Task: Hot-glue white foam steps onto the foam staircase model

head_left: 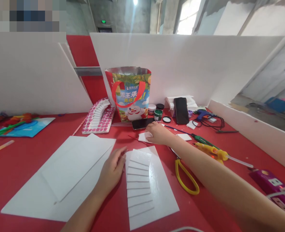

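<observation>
A row of overlapping white strips (138, 185), stepped like stairs, lies on a white foam board (165, 196) in front of me. My left hand (113, 169) rests at the board's left edge, its fingers loosely bent with nothing visible in them. Farther forward, my right hand (158, 133) has its fingers closed on a small white board piece (143, 137); the fingertips are partly hidden. Another white piece (184, 137) lies just beyond my right forearm. Yellow-handled scissors (187, 180) sit to the right of the board, partly under that forearm.
Large white sheets (77, 167) are stacked at left. A patterned board with curved white steps (99, 116), a colourful bag (134, 93), paint jars (158, 114) and phones (181, 111) stand behind. At right are a yellow glue gun (212, 151) and purple power strip (275, 187).
</observation>
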Action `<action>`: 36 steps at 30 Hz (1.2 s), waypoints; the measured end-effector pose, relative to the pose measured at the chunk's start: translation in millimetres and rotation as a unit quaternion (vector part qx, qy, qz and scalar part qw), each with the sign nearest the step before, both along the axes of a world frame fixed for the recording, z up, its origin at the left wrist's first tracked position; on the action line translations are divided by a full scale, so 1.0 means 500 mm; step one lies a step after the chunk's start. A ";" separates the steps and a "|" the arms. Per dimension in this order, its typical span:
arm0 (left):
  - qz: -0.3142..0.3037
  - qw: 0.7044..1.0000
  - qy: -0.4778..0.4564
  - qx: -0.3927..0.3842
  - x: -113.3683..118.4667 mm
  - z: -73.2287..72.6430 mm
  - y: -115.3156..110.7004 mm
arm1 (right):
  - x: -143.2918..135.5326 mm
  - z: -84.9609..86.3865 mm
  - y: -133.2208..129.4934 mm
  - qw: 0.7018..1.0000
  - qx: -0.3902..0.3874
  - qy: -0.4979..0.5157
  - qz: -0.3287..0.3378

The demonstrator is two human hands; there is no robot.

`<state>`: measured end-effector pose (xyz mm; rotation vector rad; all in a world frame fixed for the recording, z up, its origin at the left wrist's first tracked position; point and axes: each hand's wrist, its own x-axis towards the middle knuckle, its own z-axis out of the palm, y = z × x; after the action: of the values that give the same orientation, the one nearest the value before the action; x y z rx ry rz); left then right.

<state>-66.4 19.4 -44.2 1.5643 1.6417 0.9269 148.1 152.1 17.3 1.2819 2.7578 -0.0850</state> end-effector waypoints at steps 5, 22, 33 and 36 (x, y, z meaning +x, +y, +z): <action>-0.006 1.000 0.002 0.001 0.000 -0.001 -0.001 | -0.018 -0.008 0.020 1.000 0.022 -0.010 -0.003; -0.004 1.000 0.008 0.013 -0.001 -0.009 -0.001 | -0.058 -0.008 0.126 0.997 0.023 -0.073 -0.010; 0.001 1.000 0.017 0.022 0.001 -0.008 -0.002 | -0.055 0.004 0.134 0.996 -0.018 -0.080 0.041; -0.001 0.999 0.027 0.029 0.001 -0.010 0.000 | -0.051 0.005 0.129 0.997 -0.005 -0.066 0.044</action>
<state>-65.8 19.4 -49.0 1.6427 1.6634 0.9475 122.6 216.7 19.9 1.1196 2.6915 -0.0069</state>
